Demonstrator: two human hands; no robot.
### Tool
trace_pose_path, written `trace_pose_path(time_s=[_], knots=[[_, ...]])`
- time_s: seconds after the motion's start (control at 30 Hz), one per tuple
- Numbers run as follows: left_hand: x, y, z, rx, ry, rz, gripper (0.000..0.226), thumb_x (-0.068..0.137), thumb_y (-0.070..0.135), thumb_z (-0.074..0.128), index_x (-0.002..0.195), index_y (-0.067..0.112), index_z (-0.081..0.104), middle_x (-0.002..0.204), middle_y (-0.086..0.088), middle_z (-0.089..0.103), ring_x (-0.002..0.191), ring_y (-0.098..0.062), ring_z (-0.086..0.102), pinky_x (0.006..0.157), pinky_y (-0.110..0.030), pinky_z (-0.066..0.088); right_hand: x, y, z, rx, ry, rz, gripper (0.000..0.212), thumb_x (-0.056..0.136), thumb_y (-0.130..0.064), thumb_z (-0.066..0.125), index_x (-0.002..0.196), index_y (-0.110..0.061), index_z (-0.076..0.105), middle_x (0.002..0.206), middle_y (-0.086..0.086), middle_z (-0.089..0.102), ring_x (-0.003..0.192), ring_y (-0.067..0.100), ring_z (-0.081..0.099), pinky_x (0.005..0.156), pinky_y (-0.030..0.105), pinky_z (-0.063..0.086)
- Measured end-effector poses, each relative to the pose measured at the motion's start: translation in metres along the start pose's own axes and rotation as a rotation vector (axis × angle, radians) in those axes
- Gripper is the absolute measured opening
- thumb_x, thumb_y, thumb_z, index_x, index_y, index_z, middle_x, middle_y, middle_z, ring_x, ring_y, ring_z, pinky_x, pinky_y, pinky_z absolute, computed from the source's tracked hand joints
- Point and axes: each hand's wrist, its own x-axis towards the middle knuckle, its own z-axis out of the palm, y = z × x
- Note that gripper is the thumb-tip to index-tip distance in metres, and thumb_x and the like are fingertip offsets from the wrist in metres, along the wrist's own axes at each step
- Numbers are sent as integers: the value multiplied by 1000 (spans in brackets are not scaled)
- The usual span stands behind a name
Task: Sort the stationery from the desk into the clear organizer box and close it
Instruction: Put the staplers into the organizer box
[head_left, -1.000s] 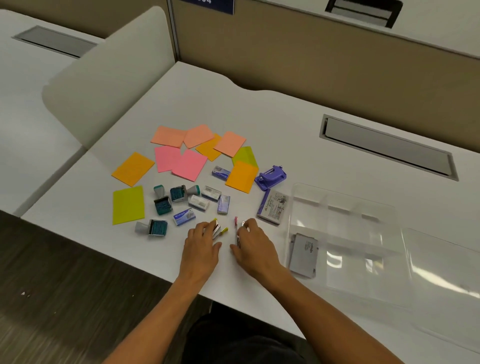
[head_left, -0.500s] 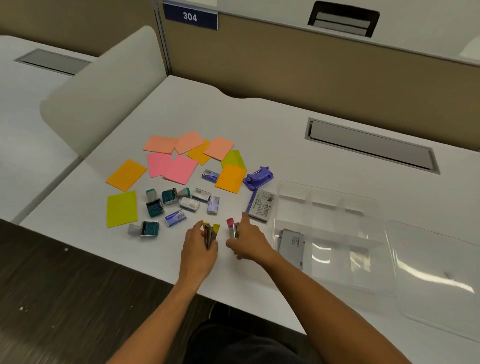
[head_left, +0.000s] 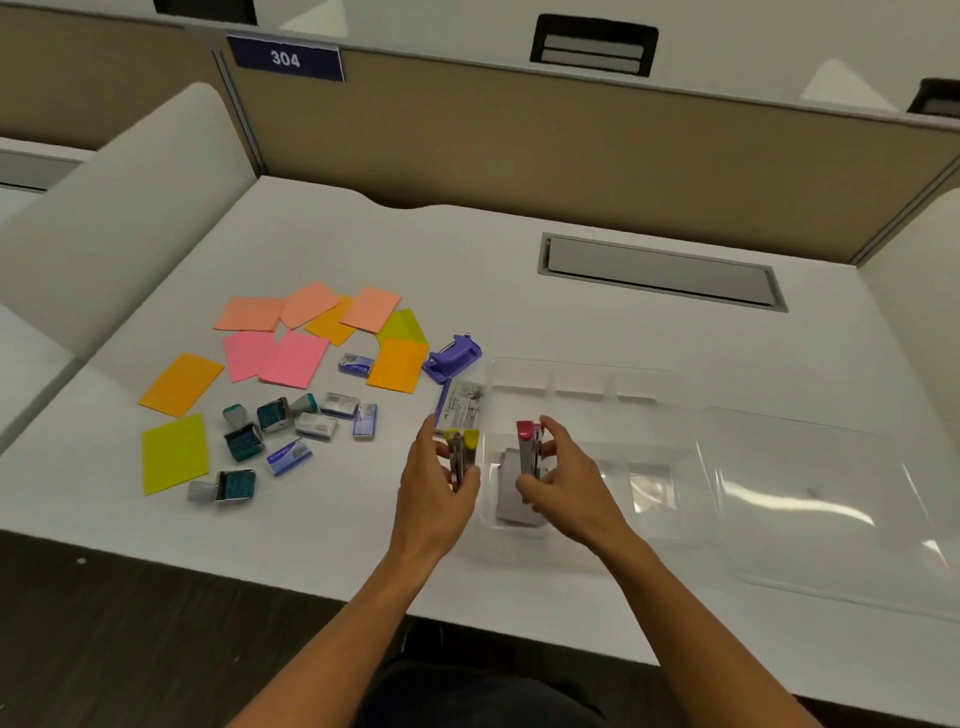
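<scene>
Stationery lies scattered over the left centre of the white tabletop (head_left: 519, 291), while the clear organizer box (head_left: 597, 387) sits open at centre right, its dividers faintly visible and its clear lid (head_left: 831, 499) lying flat beside it toward the right edge of the frame.

Just below the middle of the frame, the left hand (head_left: 436, 483) has its fingers curled round small staplers with yellow tips (head_left: 464, 451), held above the tabletop just left of the box's near corner. The right hand (head_left: 563, 480) grips a red-tipped stapler (head_left: 529, 451) between thumb and fingers, over the box's near left compartment. Under it, inside that compartment, lies a flat grey pack (head_left: 511, 499).

A white and purple packet (head_left: 462, 402) lies against the box's left wall, and a purple hole punch (head_left: 452, 356) sits just above it in the frame. Further left, coloured paper notes (head_left: 293, 358) in salmon, pink, orange and yellow-green spread in a loose fan, some overlapping; one yellow-green sheet (head_left: 174, 452) and one orange sheet (head_left: 182, 384) lie apart at the left end. Below the fan, small staple boxes (head_left: 317, 425) in blue and white are mixed with teal stamps (head_left: 241, 444), one stamp (head_left: 228, 486) lying nearest the tabletop's front edge.

At the upper left of the frame a blue plate reading 304 (head_left: 285, 58) is fixed on the tan partition (head_left: 571, 145). A grey cable hatch (head_left: 660, 270) is set into the tabletop at upper right.
</scene>
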Motion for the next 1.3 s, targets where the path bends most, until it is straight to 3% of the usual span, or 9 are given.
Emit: trace_pose_path(time_s=[0.13,0.3,0.5,0.7,0.8,0.87,0.97,1.17,1.3], knots=[[-5,11,23,33,-107,7,82,88,24,67,150,25,14,126,-2,51,104,-23,61,83,-34,58,-14,27,-13,1,90,42,82,83,-28,68,151,-27,23,141,4,51,110,27,63,93,45,55],[-8,16,42,95,-177,15,85,88,26,67,151,26,10,134,-6,50,113,-26,59,89,-40,56,-24,45,-16,51,139,65,70,84,-17,67,144,-25,33,129,0,55,107,21,61,91,31,52],[-2,16,45,187,-217,52,86,88,29,67,151,28,9,142,-7,45,119,-26,57,95,-44,52,-24,52,-16,164,156,94,59,82,-15,67,121,-43,33,110,-9,56,99,21,66,84,31,56],[-1,16,47,236,-239,86,83,87,30,66,150,29,12,142,-7,45,116,-28,59,94,-45,53,-24,55,-13,141,183,94,57,82,-15,67,124,-40,36,106,-10,55,91,15,65,77,25,56],[0,19,51,236,-248,105,80,87,30,66,149,28,15,142,-7,45,116,-26,59,94,-44,53,-23,61,-16,60,216,102,51,81,-19,65,124,-31,42,106,-6,58,84,16,65,77,35,59],[-1,26,56,211,-250,106,82,87,28,67,150,26,14,137,-6,49,112,-24,60,95,-42,53,-22,64,-20,16,229,111,38,83,-17,65,115,-28,46,100,-4,61,80,15,65,72,31,58],[-3,38,69,196,-265,125,88,86,27,68,151,26,9,126,-5,56,103,-21,63,93,-39,53,-21,70,-23,-26,243,120,36,87,-19,66,120,-24,52,101,-3,62,84,13,64,70,21,51],[-4,51,95,342,-360,215,92,86,31,68,151,25,4,114,-1,62,86,-8,57,81,-24,50,-28,80,-27,-78,305,128,29,89,-21,64,118,-23,58,103,-1,66,83,12,65,72,21,51],[-3,55,104,478,-395,247,91,87,32,66,151,27,3,123,-4,58,101,-18,62,83,-28,51,-33,84,-27,-40,351,145,30,90,-22,65,119,-24,59,105,0,66,85,13,66,72,17,47]])
